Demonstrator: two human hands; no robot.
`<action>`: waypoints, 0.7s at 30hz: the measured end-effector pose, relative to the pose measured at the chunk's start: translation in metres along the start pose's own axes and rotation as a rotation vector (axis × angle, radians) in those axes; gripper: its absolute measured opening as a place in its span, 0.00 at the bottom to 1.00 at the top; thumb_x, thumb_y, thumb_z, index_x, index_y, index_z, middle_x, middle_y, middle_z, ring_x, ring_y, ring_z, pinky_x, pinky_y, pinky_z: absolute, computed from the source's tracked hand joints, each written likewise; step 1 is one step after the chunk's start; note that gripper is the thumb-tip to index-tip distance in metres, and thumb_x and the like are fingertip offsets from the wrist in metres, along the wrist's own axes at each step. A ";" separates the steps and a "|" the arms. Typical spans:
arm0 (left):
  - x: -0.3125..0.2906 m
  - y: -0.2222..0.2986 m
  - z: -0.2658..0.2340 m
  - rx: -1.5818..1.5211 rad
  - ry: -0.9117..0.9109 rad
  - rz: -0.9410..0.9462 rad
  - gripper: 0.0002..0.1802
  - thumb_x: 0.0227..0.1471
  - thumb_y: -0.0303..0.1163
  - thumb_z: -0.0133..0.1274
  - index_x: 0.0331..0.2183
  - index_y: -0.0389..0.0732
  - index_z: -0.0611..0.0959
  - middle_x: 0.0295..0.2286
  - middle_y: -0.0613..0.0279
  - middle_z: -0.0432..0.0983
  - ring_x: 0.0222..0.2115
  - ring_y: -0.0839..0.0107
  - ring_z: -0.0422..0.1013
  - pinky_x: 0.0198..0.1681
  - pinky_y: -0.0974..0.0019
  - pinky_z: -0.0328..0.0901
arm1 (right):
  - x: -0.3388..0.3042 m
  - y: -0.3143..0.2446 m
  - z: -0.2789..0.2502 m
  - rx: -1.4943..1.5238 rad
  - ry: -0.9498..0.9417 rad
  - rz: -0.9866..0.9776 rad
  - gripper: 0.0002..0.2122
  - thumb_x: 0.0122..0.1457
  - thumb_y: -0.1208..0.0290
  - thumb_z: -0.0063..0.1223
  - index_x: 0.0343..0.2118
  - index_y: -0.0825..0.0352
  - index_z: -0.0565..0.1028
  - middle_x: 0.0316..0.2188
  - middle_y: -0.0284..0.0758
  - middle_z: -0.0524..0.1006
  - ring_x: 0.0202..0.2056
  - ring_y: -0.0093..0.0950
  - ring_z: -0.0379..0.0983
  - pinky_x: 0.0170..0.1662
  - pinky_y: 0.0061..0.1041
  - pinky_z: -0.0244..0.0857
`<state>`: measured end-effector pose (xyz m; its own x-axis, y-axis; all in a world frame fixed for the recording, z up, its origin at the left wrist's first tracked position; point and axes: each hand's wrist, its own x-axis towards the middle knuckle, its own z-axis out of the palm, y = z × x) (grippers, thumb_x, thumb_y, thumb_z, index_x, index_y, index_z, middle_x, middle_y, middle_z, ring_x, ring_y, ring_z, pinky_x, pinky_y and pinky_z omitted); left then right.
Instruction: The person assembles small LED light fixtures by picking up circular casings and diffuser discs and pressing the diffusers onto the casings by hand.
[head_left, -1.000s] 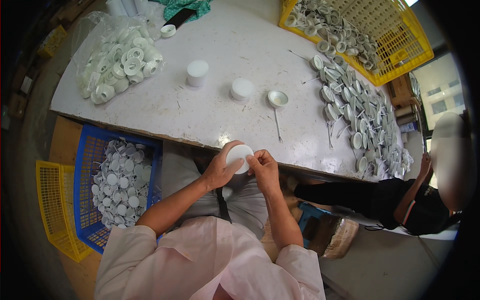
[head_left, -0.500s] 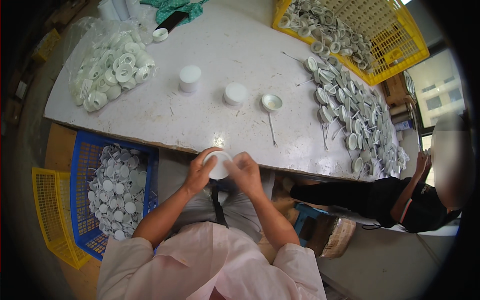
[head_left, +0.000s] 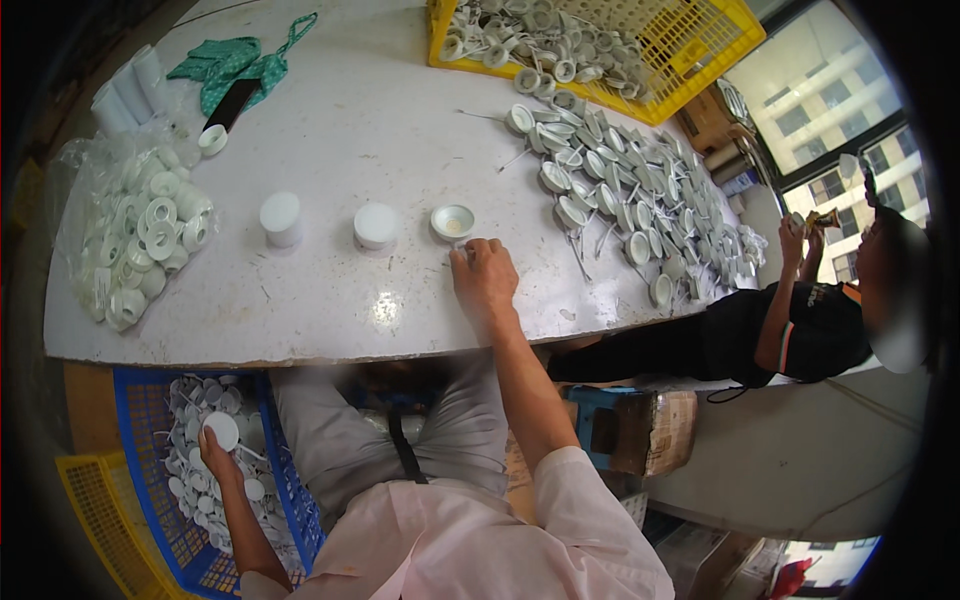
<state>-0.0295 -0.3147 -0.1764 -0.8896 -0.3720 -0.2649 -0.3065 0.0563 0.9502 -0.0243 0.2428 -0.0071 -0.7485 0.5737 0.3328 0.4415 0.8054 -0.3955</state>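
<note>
My left hand (head_left: 212, 455) is over the blue crate (head_left: 140, 440) at the lower left. It holds a white round lamp piece (head_left: 222, 430), its flat disc face up. Several similar white pieces with short wires lie below it in the crate. On the table, my right hand (head_left: 486, 278) has its fingers closed at the near side of a small white lamp cup (head_left: 453, 223). The cup's wire runs toward that hand and is hidden by it. Left of the cup stand a white disc-topped piece (head_left: 375, 226) and a taller white cylinder (head_left: 281, 219).
A pile of wired lamp cups (head_left: 620, 190) covers the table's right side, below a yellow crate (head_left: 655, 105). On the left lie a bag of white rings (head_left: 155, 235), a dark phone (head_left: 232, 104) and green cloth (head_left: 225, 65). A co-worker (head_left: 815, 325) is at the right.
My hands have parted from the white lamp piece at the table edge. The left carried it down-left over the blue crate; the right reached forward to the lamp cup. The view has shifted.
</note>
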 end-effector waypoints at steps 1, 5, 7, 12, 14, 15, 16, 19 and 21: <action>0.005 -0.010 -0.007 0.025 -0.006 -0.150 0.22 0.60 0.41 0.43 0.50 0.37 0.71 0.43 0.57 0.72 0.42 0.66 0.70 0.41 0.64 0.64 | 0.003 0.001 0.002 -0.007 -0.049 0.047 0.09 0.52 0.65 0.57 0.32 0.65 0.75 0.33 0.37 0.74 0.37 0.36 0.71 0.39 0.35 0.67; 0.041 -0.076 -0.071 0.081 0.101 -0.419 0.23 0.55 0.34 0.50 0.52 0.43 0.70 0.44 0.58 0.71 0.40 0.64 0.71 0.33 0.62 0.66 | 0.005 0.000 0.011 0.001 -0.079 0.080 0.08 0.54 0.66 0.55 0.32 0.65 0.75 0.33 0.37 0.74 0.38 0.36 0.71 0.39 0.35 0.67; 0.048 -0.099 -0.102 0.091 0.072 -0.418 0.24 0.52 0.31 0.51 0.52 0.43 0.70 0.43 0.59 0.72 0.38 0.64 0.71 0.32 0.63 0.65 | 0.003 0.000 0.006 -0.008 -0.134 0.072 0.07 0.55 0.66 0.53 0.31 0.64 0.74 0.33 0.37 0.74 0.39 0.36 0.71 0.41 0.36 0.67; 0.062 -0.127 -0.157 0.125 0.155 -0.426 0.25 0.45 0.24 0.50 0.49 0.39 0.72 0.39 0.60 0.72 0.34 0.66 0.71 0.30 0.65 0.65 | 0.000 -0.001 -0.004 -0.026 -0.170 0.054 0.08 0.56 0.66 0.52 0.34 0.64 0.74 0.35 0.38 0.73 0.40 0.37 0.70 0.43 0.36 0.66; 0.074 -0.143 -0.182 0.168 0.162 -0.421 0.25 0.41 0.22 0.49 0.46 0.36 0.75 0.37 0.59 0.73 0.32 0.65 0.70 0.31 0.64 0.65 | 0.004 -0.001 -0.003 -0.034 -0.158 0.053 0.09 0.56 0.65 0.52 0.36 0.64 0.74 0.38 0.38 0.72 0.43 0.37 0.69 0.45 0.37 0.65; 0.078 -0.148 -0.185 0.179 0.176 -0.391 0.23 0.39 0.22 0.49 0.43 0.34 0.77 0.37 0.57 0.74 0.33 0.64 0.71 0.29 0.63 0.65 | 0.004 0.003 -0.001 -0.026 -0.139 0.050 0.09 0.56 0.66 0.51 0.36 0.64 0.75 0.38 0.37 0.73 0.43 0.37 0.69 0.45 0.37 0.65; 0.079 -0.150 -0.187 0.171 0.201 -0.391 0.23 0.39 0.22 0.49 0.43 0.34 0.77 0.37 0.57 0.74 0.33 0.64 0.71 0.29 0.63 0.65 | 0.006 0.007 -0.002 -0.034 -0.167 0.071 0.08 0.56 0.67 0.51 0.36 0.63 0.75 0.38 0.37 0.73 0.43 0.36 0.69 0.45 0.36 0.65; 0.076 -0.155 -0.198 0.185 0.246 -0.385 0.23 0.39 0.22 0.48 0.43 0.32 0.76 0.35 0.57 0.74 0.30 0.65 0.70 0.28 0.63 0.65 | 0.002 0.009 0.000 -0.017 -0.133 0.038 0.06 0.56 0.68 0.51 0.33 0.65 0.75 0.34 0.38 0.74 0.40 0.37 0.71 0.42 0.36 0.65; 0.076 -0.155 -0.210 0.401 0.222 -0.302 0.23 0.41 0.27 0.53 0.43 0.32 0.76 0.34 0.55 0.75 0.30 0.63 0.73 0.30 0.63 0.67 | -0.002 0.010 0.000 0.006 -0.088 0.020 0.05 0.56 0.71 0.50 0.31 0.66 0.74 0.31 0.40 0.74 0.37 0.39 0.71 0.40 0.36 0.65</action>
<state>0.0214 -0.5462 -0.3091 -0.6628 -0.6104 -0.4338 -0.6806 0.2493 0.6889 -0.0187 0.2495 -0.0115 -0.7799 0.5745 0.2486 0.4543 0.7927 -0.4065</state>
